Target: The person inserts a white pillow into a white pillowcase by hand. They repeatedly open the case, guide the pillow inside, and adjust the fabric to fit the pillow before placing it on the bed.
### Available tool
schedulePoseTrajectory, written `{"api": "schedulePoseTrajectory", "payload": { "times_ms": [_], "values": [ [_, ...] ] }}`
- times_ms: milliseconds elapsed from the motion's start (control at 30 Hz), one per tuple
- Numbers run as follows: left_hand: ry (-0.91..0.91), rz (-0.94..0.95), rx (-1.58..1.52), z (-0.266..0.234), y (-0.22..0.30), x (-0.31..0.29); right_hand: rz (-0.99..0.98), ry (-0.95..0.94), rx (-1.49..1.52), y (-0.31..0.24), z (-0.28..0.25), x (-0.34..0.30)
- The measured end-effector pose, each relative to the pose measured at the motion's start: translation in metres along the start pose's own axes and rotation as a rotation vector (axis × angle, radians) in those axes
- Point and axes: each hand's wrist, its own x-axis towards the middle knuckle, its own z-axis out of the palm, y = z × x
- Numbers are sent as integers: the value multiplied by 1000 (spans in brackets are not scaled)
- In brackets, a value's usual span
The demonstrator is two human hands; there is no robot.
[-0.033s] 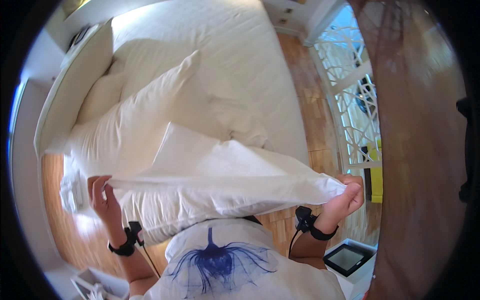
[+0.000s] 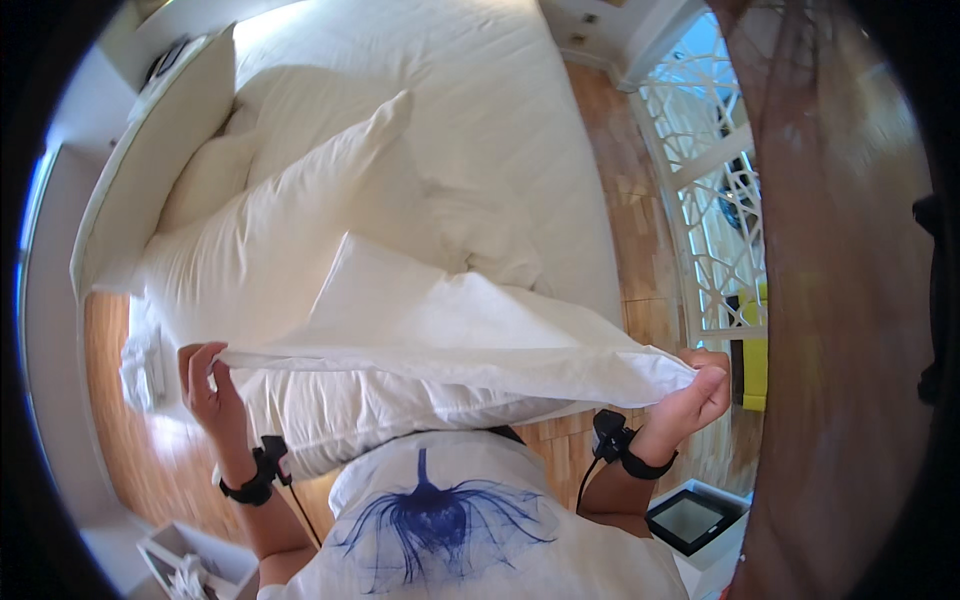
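A white pillowcase point(image 2: 430, 310) is stretched sideways between my two hands, its near edge pulled nearly straight. My left hand point(image 2: 208, 392) pinches one end of that edge between thumb and fingers. At the other end, my right hand point(image 2: 697, 388) is closed in a fist around the corner. The cloth's far part lies spread over the bed, with one pointed corner toward a large cream pillow point(image 2: 270, 225). Below the stretched edge, puffy creased cream bedding point(image 2: 320, 415) bulges close to my body; whether it is another pillow is hard to tell.
The bed point(image 2: 500, 140) reaches away from me, with an upright headboard point(image 2: 150, 190) on the left. To the right are wood flooring point(image 2: 635, 230) and a white lattice screen point(image 2: 705, 240). White boxes point(image 2: 195, 550) stand low at left; a dark-framed object point(image 2: 690, 520) sits low at right.
The pillowcase's stretched edge hangs in slightly different folds, and the view has shifted a little. Both hands keep their hold.
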Motion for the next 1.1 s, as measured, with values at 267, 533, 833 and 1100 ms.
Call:
{"api": "schedulePoseTrajectory", "payload": {
  "times_ms": [267,533,833,1100],
  "values": [
    [142,40,165,-5,-16,-33,-60,47,283,0,7,5],
    [320,99,232,-7,-33,-64,-252,51,379,-16,13,-7],
    [264,-255,259,3,-75,-92,129,-1071,334,-27,8,-21],
    [659,-316,-124,-11,-65,-87,-70,-699,500,-29,4,-10]
  ]
}}
